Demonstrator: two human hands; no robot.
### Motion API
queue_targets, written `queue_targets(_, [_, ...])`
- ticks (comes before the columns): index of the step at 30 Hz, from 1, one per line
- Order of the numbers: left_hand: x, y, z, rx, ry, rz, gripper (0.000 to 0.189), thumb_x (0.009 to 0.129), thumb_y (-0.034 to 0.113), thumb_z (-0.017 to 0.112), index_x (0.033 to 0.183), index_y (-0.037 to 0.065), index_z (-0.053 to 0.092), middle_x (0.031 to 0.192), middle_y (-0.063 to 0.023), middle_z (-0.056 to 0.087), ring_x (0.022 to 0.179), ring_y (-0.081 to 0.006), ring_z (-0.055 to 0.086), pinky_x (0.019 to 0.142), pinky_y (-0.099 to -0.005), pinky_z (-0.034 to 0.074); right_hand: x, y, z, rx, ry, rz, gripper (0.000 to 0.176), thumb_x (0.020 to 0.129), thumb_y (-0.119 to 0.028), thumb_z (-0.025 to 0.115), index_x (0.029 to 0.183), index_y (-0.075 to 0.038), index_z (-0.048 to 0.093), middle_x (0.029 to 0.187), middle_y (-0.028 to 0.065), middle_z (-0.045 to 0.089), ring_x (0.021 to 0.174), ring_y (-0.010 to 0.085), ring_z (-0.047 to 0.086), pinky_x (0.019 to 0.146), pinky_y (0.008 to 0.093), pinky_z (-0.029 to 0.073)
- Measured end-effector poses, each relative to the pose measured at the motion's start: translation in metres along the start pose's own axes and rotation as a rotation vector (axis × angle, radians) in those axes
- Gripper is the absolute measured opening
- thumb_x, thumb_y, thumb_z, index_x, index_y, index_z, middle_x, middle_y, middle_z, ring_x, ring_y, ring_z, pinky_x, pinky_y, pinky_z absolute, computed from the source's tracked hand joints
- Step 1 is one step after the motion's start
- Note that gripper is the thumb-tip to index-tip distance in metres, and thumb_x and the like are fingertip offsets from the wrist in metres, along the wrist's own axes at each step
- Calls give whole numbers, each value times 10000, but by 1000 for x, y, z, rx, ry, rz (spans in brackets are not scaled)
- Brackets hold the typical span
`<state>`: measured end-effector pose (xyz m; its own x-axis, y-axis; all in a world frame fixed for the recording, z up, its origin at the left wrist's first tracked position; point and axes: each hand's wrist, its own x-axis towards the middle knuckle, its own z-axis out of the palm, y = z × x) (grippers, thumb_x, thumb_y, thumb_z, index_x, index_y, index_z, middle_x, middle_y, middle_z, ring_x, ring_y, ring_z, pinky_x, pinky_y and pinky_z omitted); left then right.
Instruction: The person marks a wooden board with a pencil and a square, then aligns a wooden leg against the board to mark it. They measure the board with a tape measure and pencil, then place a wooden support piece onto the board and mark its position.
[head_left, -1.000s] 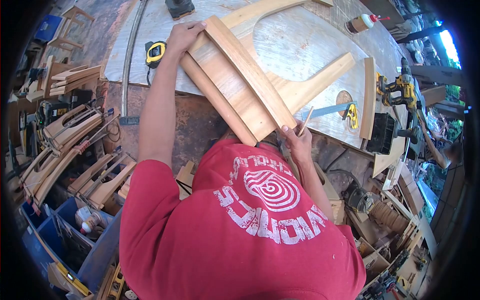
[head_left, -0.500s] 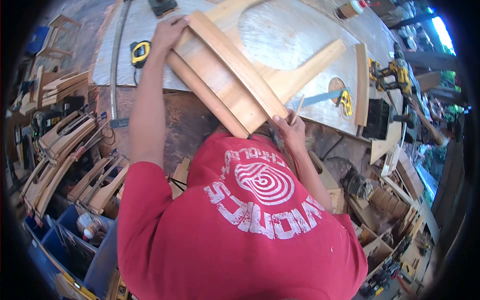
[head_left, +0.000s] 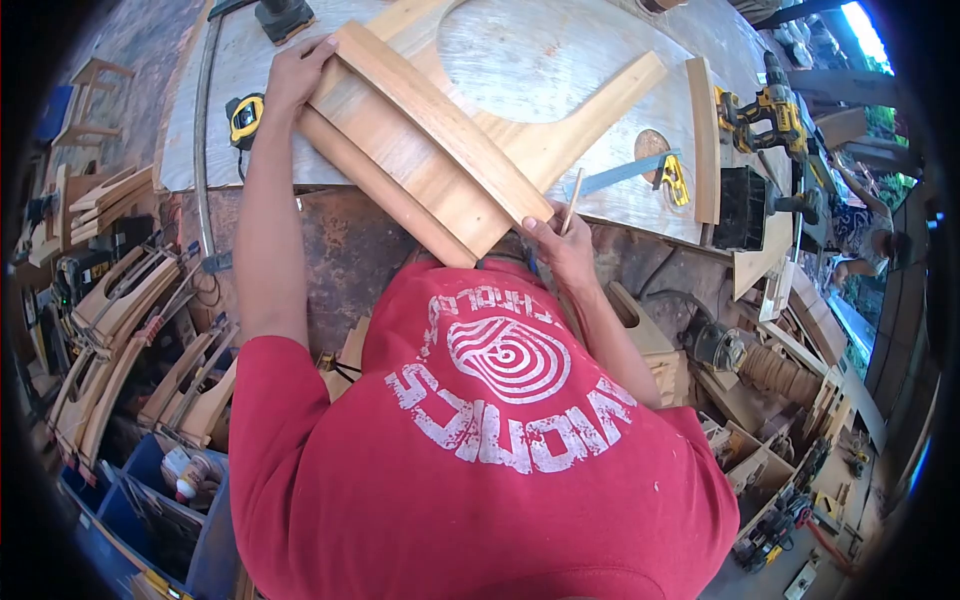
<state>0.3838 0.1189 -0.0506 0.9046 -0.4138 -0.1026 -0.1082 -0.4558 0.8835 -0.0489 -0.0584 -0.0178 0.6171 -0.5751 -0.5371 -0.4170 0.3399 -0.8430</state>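
A wooden frame piece (head_left: 440, 120) lies tilted across the workbench (head_left: 640, 215), its near corner by the red shirt. My left hand (head_left: 300, 75) grips the top left end of its curved wooden rail. At the rail's lower right end, my right hand (head_left: 565, 245) pinches the rail, with a thin pencil-like stick (head_left: 573, 200) between its fingers. A wooden part with a rounded cutout (head_left: 600, 100) extends from beneath the frame. To the right lies a blue-bladed square with a yellow handle (head_left: 675, 180).
A yellow tape measure (head_left: 244, 120) and a long metal clamp (head_left: 205, 140) are at the left. A curved wooden strip (head_left: 704, 140), yellow drills (head_left: 775, 115) and a black box (head_left: 742, 208) stand right. Another person (head_left: 865, 225) is at the far right.
The view has shifted, so the bench, frame and tools appear further left and slightly higher. Both hands keep their hold on the wooden frame. More of the other person shows at the far right.
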Motion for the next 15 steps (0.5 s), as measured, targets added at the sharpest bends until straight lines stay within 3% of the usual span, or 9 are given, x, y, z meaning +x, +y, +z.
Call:
queue_targets(7, [-4,7,-1,-12,-19,-33,521,948,410,730,1282,10,718,1232,-156,730,1134,-219,670,1011,-339,490,1,3,-1,27,3,-9,590,892,-180,807,1337,99,538,899,51,710,564,22,477,467,197,332])
queue_targets(10, [-3,3,1,-31,9,-22,454,943,396,740,1244,56,748,1172,-145,756,1058,-200,691,963,-336,516,1,4,-1,40,3,-6,596,888,-185,811,1337,99,540,898,50,712,562,25,480,468,195,338])
queue_targets(15, [0,-2,2,-23,15,-15,451,940,394,743,1244,61,750,1179,-142,755,1067,-203,689,967,-336,514,2,7,0,42,23,-5,613,877,-204,819,1336,97,545,891,45,709,564,33,490,474,199,356])
